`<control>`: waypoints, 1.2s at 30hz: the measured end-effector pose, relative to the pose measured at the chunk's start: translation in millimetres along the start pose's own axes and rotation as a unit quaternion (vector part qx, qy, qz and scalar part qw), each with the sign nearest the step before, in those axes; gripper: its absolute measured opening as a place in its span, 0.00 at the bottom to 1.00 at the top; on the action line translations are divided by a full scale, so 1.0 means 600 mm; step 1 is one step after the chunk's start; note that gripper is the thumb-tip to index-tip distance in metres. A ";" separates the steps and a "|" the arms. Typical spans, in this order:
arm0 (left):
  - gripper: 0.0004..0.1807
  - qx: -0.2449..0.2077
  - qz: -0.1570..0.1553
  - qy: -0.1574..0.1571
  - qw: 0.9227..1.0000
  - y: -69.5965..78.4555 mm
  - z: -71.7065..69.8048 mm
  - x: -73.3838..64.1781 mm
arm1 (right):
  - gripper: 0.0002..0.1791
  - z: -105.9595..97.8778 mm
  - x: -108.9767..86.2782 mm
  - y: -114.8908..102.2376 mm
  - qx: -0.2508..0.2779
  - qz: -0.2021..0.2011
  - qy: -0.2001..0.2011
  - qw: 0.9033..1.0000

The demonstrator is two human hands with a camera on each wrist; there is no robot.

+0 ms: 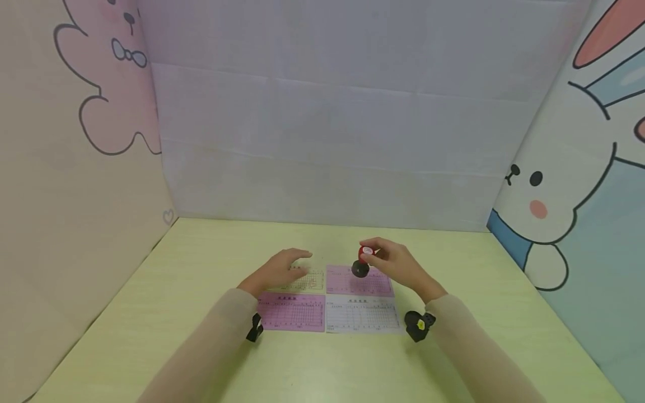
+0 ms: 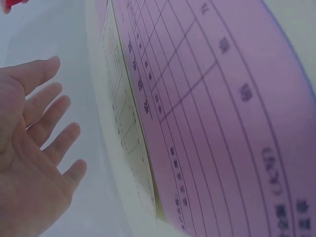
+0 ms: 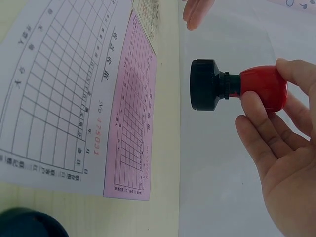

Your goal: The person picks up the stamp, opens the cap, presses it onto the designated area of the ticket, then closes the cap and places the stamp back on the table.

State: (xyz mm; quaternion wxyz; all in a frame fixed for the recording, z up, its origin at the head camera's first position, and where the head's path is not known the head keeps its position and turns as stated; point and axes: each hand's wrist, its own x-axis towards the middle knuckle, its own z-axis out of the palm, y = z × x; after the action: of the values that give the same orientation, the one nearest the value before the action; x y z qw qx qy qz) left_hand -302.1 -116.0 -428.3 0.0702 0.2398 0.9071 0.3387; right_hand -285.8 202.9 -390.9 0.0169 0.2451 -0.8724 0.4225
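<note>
My right hand (image 1: 403, 266) holds a stamp (image 3: 205, 85) by its red knob (image 3: 266, 88), thumb and fingers round it. The stamp's round black base (image 1: 360, 269) overlaps the upper right pink form (image 1: 337, 285) in the head view. In the right wrist view the base shows apart from the papers. My left hand (image 1: 276, 271) is held over the yellow form (image 2: 129, 118), fingers spread and holding nothing. That form bears a faint red mark (image 1: 313, 282) and is partly hidden by the hand. Nearer me lie another pink form (image 1: 292, 313) and a white form (image 1: 361, 314).
The forms lie edge to edge on a pale yellow table (image 1: 322, 364). A white sheet (image 1: 322, 140) closes off the back, with cartoon-printed panels at both sides. A dark round object (image 3: 29, 224) shows at the lower left corner of the right wrist view.
</note>
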 end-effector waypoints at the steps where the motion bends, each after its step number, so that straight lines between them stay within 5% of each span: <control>1: 0.26 0.002 -0.002 -0.002 1.000 0.005 0.003 0.002 | 0.21 -0.002 -0.001 0.002 0.001 0.001 0.000 1.000; 19: 0.27 0.109 0.022 -0.036 0.993 0.052 0.057 0.040 | 0.21 -0.029 -0.027 0.023 -0.005 0.015 0.017 1.000; 30: 0.32 0.206 0.022 -0.069 0.976 0.057 0.079 0.049 | 0.21 -0.035 -0.046 0.044 0.003 0.031 0.016 0.999; 36: 0.31 0.213 0.021 -0.076 0.974 0.056 0.079 0.047 | 0.21 -0.031 -0.048 0.049 -0.003 0.041 0.015 0.999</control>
State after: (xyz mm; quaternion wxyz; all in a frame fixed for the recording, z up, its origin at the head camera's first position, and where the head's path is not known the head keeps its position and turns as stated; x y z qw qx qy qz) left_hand -300.2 -52.8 -441.9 0.0790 0.2934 0.9452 0.1195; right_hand -276.9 244.0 -407.1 0.0136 0.2028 -0.8825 0.4242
